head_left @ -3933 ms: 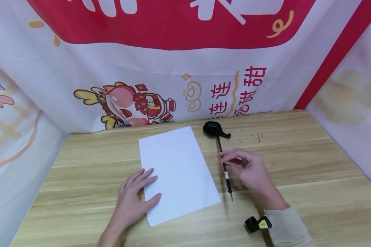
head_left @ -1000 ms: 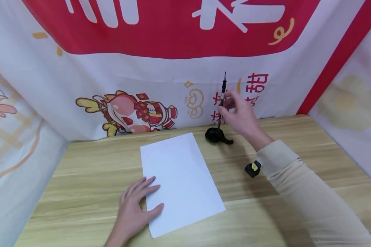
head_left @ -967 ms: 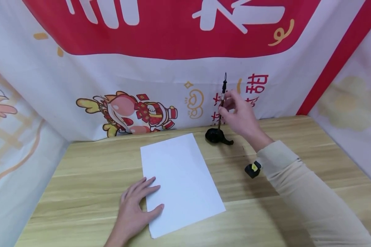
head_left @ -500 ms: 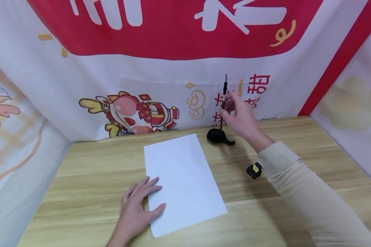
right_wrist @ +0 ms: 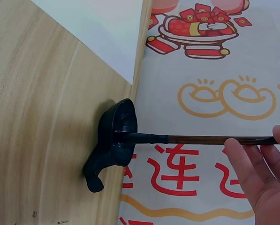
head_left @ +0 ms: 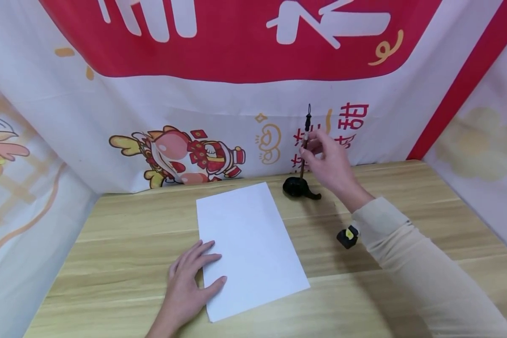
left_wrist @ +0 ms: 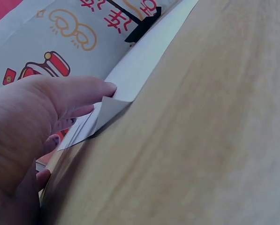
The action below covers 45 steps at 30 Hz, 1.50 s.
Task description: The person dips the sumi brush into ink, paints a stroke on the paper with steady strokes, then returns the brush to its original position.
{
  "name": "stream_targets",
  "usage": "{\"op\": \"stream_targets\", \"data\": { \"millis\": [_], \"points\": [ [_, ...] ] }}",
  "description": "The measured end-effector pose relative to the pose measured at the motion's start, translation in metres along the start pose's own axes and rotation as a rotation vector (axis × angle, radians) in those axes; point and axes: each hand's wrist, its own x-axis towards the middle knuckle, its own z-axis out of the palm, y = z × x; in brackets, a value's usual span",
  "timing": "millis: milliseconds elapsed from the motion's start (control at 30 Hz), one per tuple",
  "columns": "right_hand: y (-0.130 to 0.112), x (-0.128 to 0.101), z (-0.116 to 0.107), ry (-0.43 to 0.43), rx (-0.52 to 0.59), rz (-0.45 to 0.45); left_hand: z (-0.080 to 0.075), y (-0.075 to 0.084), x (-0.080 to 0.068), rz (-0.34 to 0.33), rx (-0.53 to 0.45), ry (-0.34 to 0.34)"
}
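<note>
My right hand [head_left: 331, 162] pinches a calligraphy brush [head_left: 303, 166] by the upper part of its brown handle and holds it nearly upright. In the right wrist view the brush's dark lower end [right_wrist: 144, 138] stands in a small black ink dish [right_wrist: 116, 136] with a curved, tail-like spout; the bristles are hidden inside. My left hand [head_left: 188, 284] lies at the left edge of a blank white sheet of paper [head_left: 253, 249], fingers spread and the thumb on the sheet. Seen from the left wrist, a corner of the paper [left_wrist: 109, 110] curls up beside a finger.
A wooden table [head_left: 122, 234] carries everything. Printed cloth [head_left: 236, 98] hangs directly behind it and along both sides. The ink dish stands close to the back edge, right of the paper's far corner. A small black box with a yellow label [head_left: 346, 238] sits at the right cuff.
Earlier the brush lay slanted toward me, its head at the dish; my right hand has since raised it upright. Over the last second hands and brush barely move. The left hand stays on the paper.
</note>
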Motion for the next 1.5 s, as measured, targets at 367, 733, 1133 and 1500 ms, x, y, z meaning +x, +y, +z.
{"op": "stream_targets", "data": {
  "millis": [367, 733, 1133, 1500],
  "points": [
    [0.0, -0.002, -0.001, -0.015, 0.104, 0.043, -0.002, -0.001, 0.003, 0.018, 0.002, 0.011],
    [-0.007, -0.002, 0.002, 0.048, 0.132, 0.009, 0.0, -0.001, 0.005, 0.009, 0.004, 0.011],
    [-0.01, -0.004, 0.004, 0.132, 0.129, -0.045, -0.001, 0.0, 0.006, -0.011, -0.011, 0.0],
    [-0.004, -0.012, 0.01, 0.069, 0.121, -0.071, -0.002, 0.0, 0.001, -0.065, -0.023, -0.017]
  ]
}}
